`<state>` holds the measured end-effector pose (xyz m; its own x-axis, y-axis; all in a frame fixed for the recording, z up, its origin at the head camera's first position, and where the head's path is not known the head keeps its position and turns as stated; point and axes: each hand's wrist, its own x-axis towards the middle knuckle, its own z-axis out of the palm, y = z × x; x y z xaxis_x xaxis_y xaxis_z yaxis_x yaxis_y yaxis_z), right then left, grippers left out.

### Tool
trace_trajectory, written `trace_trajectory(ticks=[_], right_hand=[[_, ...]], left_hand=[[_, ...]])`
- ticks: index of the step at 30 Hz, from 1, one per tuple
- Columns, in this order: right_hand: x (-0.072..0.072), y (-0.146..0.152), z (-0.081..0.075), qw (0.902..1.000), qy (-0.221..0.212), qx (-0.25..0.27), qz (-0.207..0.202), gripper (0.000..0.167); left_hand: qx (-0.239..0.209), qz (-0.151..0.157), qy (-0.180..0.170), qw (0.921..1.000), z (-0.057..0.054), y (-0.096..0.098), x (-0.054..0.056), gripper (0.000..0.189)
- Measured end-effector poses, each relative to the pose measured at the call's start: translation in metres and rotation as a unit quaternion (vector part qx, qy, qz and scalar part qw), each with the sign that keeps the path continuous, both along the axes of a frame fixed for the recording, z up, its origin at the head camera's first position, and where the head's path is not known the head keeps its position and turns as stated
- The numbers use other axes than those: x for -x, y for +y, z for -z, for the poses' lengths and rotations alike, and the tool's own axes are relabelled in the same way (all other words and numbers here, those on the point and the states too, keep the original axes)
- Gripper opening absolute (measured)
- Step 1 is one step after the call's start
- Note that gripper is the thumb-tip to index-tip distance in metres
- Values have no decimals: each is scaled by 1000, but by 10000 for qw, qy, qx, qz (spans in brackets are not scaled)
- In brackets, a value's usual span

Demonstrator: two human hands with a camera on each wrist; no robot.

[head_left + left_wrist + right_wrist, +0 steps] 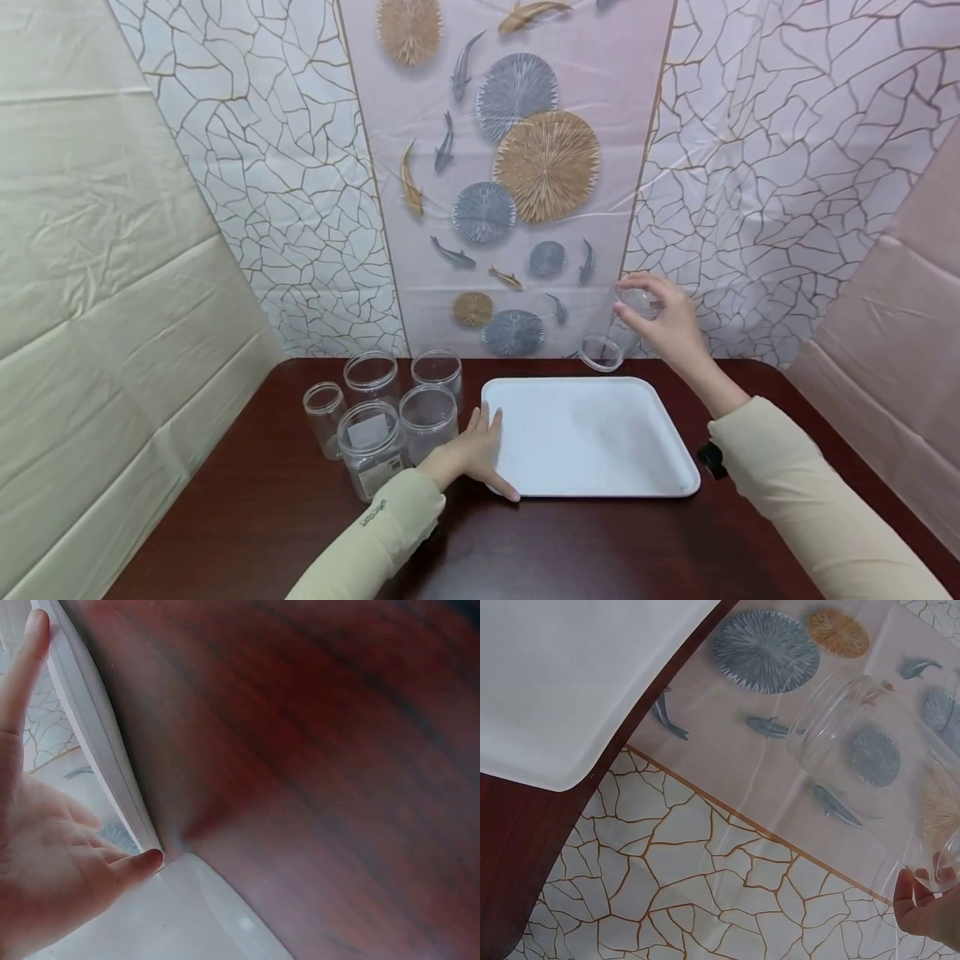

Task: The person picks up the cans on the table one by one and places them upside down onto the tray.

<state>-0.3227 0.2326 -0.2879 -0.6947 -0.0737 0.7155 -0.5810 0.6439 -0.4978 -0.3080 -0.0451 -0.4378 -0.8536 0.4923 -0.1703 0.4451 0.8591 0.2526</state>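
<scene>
My right hand (667,321) grips a clear plastic jar (874,769) by its base, up in the air beyond the tray's back right. Tipped over, the jar has its ringed mouth pointing down toward the tray. A white rectangular tray (585,442) lies on the dark wooden table. At its left side, my left hand (476,450) spreads its fingers against the rim, thumb at the front left corner; the left wrist view shows straight fingers along the tray edge (97,735).
Left of the tray, several clear open-mouthed jars stand close together, among them a narrow jar (326,425) and a labelled jar (372,458) in front. One jar (429,421) is right beside the left hand. A patterned cloth (517,267) hangs behind the table (540,550).
</scene>
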Motion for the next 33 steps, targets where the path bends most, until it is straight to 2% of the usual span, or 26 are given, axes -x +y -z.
trace_trajectory(ticks=[6, 8, 16, 20, 26, 33], right_hand=[[4, 0, 1, 10000, -73, 1, 24, 27], [6, 0, 3, 10000, -61, -26, 36, 27], [13, 5, 10, 9996, -152, -128, 195, 28], [19, 8, 16, 9992, -193, -254, 237, 28], [27, 14, 29, 9976, -225, -502, 419, 27], [33, 23, 48, 9947, -530, -659, 581, 27]], left_hand=[[80, -435, -637, 9970, -2, 1, 0, 128], [145, -487, -766, 9958, -2, 1, 1, 127], [44, -497, -798, 9956, 0, 1, -1, 128], [142, -485, -741, 9960, 1, 1, -1, 128], [174, -565, -785, 9952, -1, -1, 1, 128], [270, -622, -807, 9944, -3, 0, 1, 127]])
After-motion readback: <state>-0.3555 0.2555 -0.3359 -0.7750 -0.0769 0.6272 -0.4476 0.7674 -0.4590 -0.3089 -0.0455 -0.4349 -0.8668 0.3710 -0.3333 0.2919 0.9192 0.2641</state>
